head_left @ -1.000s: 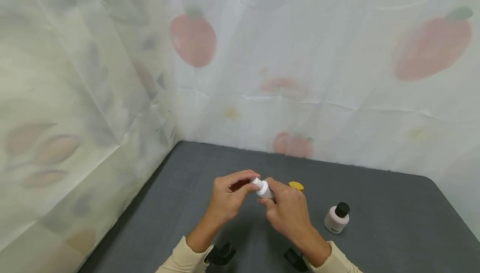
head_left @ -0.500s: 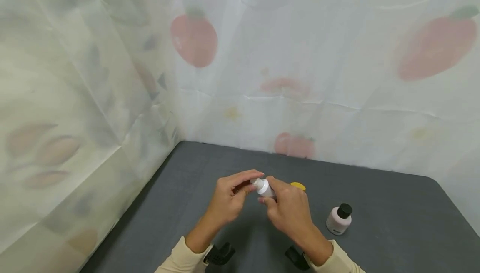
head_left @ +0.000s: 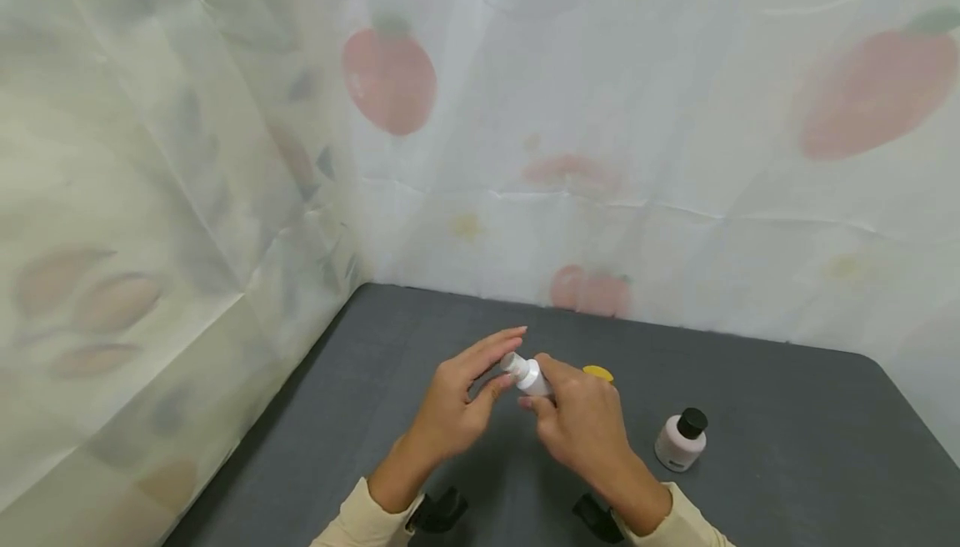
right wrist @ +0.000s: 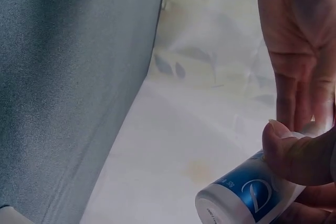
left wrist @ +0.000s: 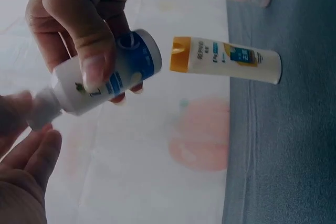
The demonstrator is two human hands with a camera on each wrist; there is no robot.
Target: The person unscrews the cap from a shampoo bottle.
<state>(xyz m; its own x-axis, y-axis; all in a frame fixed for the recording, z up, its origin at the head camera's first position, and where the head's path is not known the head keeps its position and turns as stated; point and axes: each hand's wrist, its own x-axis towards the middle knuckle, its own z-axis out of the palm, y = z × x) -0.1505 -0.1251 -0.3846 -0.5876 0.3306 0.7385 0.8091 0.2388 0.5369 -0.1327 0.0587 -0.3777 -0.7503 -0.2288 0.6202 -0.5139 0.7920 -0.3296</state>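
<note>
The left hand (head_left: 453,401) has widened its grip since a second ago: fingers that curled about the small white cylindrical cap (head_left: 512,362) now stretch straighter. The right hand (head_left: 583,418) still holds the white plastic bottle with a blue label (left wrist: 132,57), tilted, above the dark grey tabletop (head_left: 375,351); right of it stands a black-capped pink bottle (head_left: 678,449).

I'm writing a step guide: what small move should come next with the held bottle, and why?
Probably pinch the cap with the left grip and turn it slightly: its fingers look fairly straight beside the cap, which sits at the neck of the bottle, and the right grip holds the body. Which way to turn isn't clear.
</note>
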